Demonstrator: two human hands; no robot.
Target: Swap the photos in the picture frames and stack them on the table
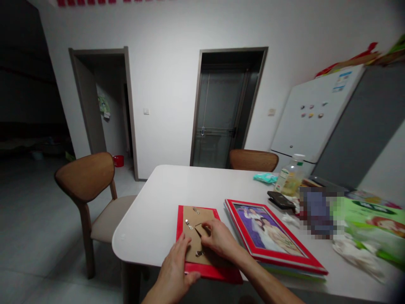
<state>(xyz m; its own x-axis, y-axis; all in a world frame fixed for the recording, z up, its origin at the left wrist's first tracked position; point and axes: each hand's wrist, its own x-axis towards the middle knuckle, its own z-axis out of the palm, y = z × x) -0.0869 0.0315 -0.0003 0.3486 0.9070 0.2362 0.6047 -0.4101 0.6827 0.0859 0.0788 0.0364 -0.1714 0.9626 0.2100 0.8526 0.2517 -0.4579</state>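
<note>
A red picture frame [182, 219] lies face down near the front edge of the white table [152, 211], its brown backing board [194, 230] up with small metal clips. My left hand [175, 266] presses flat on the frame's lower left part. My right hand [218, 240] rests on the backing board, its fingertips pinching at the stand flap near the middle. A second red frame [272, 234] with a photo lies face up to the right, on top of a stack.
Two wooden chairs stand by the table, one at the left [85, 177] and one at the far side [253, 159]. An oil bottle [291, 177], a dark wallet [280, 199], green packages [373, 223] and tissue clutter the right side. A fridge [313, 114] stands behind.
</note>
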